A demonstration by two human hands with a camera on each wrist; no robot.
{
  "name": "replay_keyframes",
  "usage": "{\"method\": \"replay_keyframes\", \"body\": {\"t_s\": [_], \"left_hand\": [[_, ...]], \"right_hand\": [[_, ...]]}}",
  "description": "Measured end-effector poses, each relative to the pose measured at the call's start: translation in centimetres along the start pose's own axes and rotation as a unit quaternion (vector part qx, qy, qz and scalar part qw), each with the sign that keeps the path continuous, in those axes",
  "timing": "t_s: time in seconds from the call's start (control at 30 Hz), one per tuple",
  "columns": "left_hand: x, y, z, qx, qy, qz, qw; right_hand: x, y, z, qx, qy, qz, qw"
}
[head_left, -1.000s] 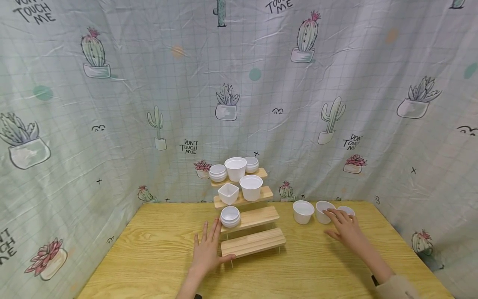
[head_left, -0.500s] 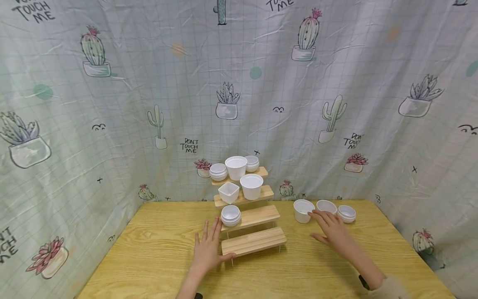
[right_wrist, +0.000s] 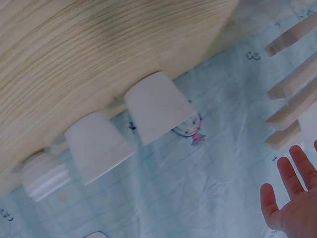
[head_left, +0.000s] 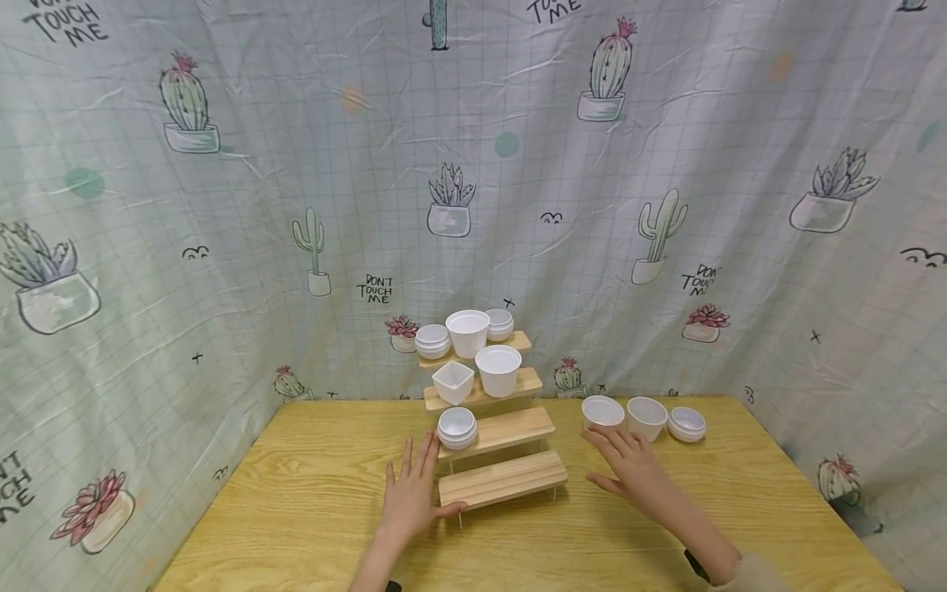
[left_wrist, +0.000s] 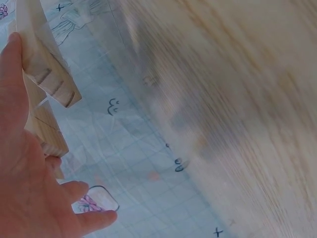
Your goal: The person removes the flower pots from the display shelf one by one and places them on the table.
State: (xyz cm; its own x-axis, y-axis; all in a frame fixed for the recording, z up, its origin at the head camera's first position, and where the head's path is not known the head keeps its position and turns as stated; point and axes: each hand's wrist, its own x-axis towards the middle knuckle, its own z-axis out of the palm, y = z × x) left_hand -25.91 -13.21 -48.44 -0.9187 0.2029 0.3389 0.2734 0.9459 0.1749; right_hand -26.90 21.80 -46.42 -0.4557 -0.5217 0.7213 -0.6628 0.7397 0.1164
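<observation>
A four-step wooden stand (head_left: pixel 503 481) stands mid-table. Against its left ends rests my left hand (head_left: pixel 408 493), fingers straight; in the left wrist view the thumb touches a plank (left_wrist: pixel 44 59). To the right, my right hand (head_left: pixel 629 469) hovers with fingers extended and holds nothing. It partly covers the leftmost tapered white pot (head_left: pixel 602 407) in the head view; the right wrist view shows it apart from that pot (right_wrist: pixel 158 106). Beside it are another tapered pot (head_left: pixel 647 418) and a small ribbed round pot (head_left: pixel 686 424), all upright on the table.
On the top step sit a tapered pot (head_left: pixel 467 333) and two round pots (head_left: pixel 432 341). A square pot (head_left: pixel 453 382) and a tapered pot (head_left: pixel 499 372) share the second step. The third holds a round pot (head_left: pixel 457 427). A cactus-print curtain (head_left: pixel 503 189) surrounds the wooden table (head_left: pixel 311 477).
My right hand has moved left, from over the middle and right pots to in front of the leftmost one, uncovering the other two. The left hand stays against the stand.
</observation>
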Motion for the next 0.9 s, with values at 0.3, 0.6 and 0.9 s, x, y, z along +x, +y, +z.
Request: {"method": "replay_keyframes", "body": {"t_s": [0.3,0.6,0.9], "left_hand": [[0.0,0.0,0.0,-0.004,0.005,0.003,1.0],[0.0,0.1,0.0,-0.014,0.0,-0.001,0.9999],[-0.1,0.0,0.1,-0.02,0.001,-0.005,0.9998]], "right_hand": [[1.7,-2.7,1.1,0.025,-0.001,-0.018,0.9995],[3.3,-5.5,2.1,0.039,-0.032,-0.016,0.9986],[6.3,-8.6,3.2,0.047,-0.022,-0.015,0.9986]]}}
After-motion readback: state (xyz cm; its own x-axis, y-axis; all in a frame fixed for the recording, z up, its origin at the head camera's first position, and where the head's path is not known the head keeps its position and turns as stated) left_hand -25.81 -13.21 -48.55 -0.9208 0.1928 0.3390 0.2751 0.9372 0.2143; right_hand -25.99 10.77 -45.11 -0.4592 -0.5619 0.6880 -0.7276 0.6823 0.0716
